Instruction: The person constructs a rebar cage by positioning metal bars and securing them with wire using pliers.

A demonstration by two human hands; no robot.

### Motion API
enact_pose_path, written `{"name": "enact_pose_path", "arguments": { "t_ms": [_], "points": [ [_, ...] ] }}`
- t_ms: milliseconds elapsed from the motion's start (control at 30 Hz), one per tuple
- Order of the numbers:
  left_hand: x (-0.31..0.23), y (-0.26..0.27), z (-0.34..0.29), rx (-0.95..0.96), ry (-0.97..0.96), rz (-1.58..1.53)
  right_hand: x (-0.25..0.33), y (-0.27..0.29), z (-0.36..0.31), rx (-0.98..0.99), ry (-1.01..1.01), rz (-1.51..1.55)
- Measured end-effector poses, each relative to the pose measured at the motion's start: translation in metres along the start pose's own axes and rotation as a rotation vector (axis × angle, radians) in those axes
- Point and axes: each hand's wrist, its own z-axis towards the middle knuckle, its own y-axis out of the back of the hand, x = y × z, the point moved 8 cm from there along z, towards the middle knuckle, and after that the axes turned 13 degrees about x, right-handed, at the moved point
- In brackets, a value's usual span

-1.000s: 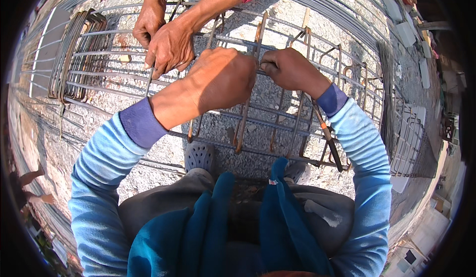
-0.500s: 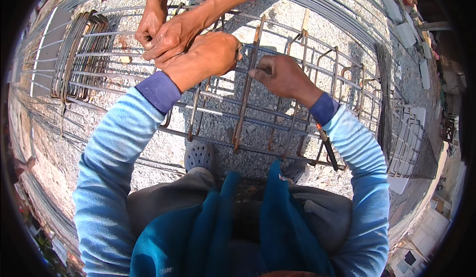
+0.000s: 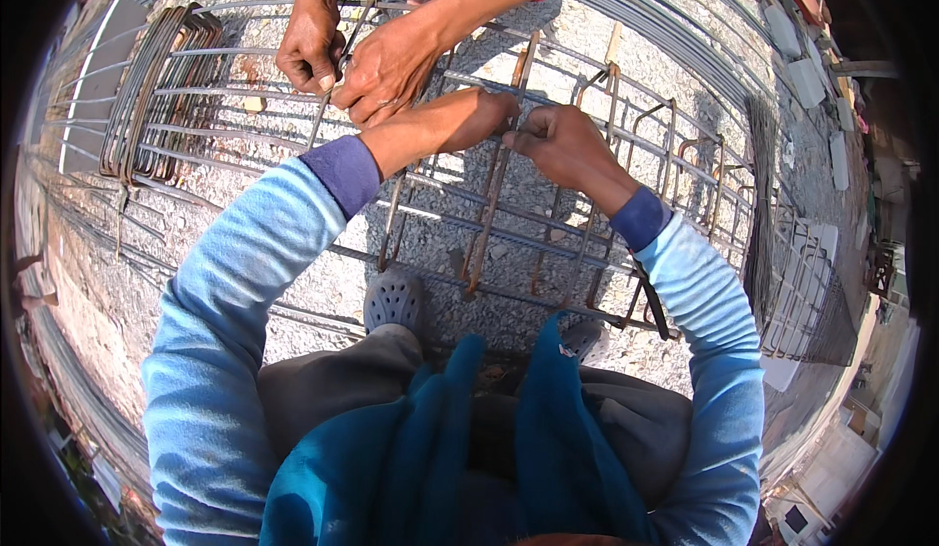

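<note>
A cage of steel rebar [image 3: 430,216] with brown rusty stirrups [image 3: 486,216] lies across the gravel before me. My left hand [image 3: 481,118] is closed at the far part of a stirrup, its fingertips mostly hidden behind the hand. Just right of that stirrup my right hand [image 3: 559,145] pinches, thumb against fingers, nearly touching the left one. Whatever is between the fingertips is too small to make out. Under my right cuff a dark tool handle [image 3: 649,297] leans on the cage. A co-worker's two hands [image 3: 386,69] work at another stirrup, just beyond my left forearm.
Bundled stirrups [image 3: 147,96] hang on the bars at the left. Long loose rods [image 3: 646,8] run along the far side. A bundle of thin dark rods [image 3: 759,204] lies at the right, near a white panel [image 3: 802,282]. My grey clog [image 3: 394,300] stands by the cage's near edge.
My left hand has moved right, up to my right hand, which has shifted only slightly. The co-worker's hands have drawn apart from my left hand and now show a stirrup between them.
</note>
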Motion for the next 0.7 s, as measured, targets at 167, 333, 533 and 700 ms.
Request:
{"name": "enact_pose_path", "arguments": {
  "t_ms": [167, 333, 533, 700],
  "points": [
    [0.004, -0.018, 0.021, 0.103, 0.063, -0.35, -0.003, -0.004, 0.002, 0.05, -0.018, 0.019],
    [0.018, -0.029, 0.045, 0.192, 0.104, -0.213, -0.005, -0.006, 0.004, -0.006, 0.058, -0.018],
    [-0.039, 0.011, -0.056, -0.533, -0.273, 0.414, 0.002, 0.0, -0.002, -0.011, 0.025, -0.106],
    [0.002, -0.036, -0.037, -0.006, 0.194, 0.431, 0.004, 0.0, 0.0, -0.026, 0.036, -0.123]
  ]
}}
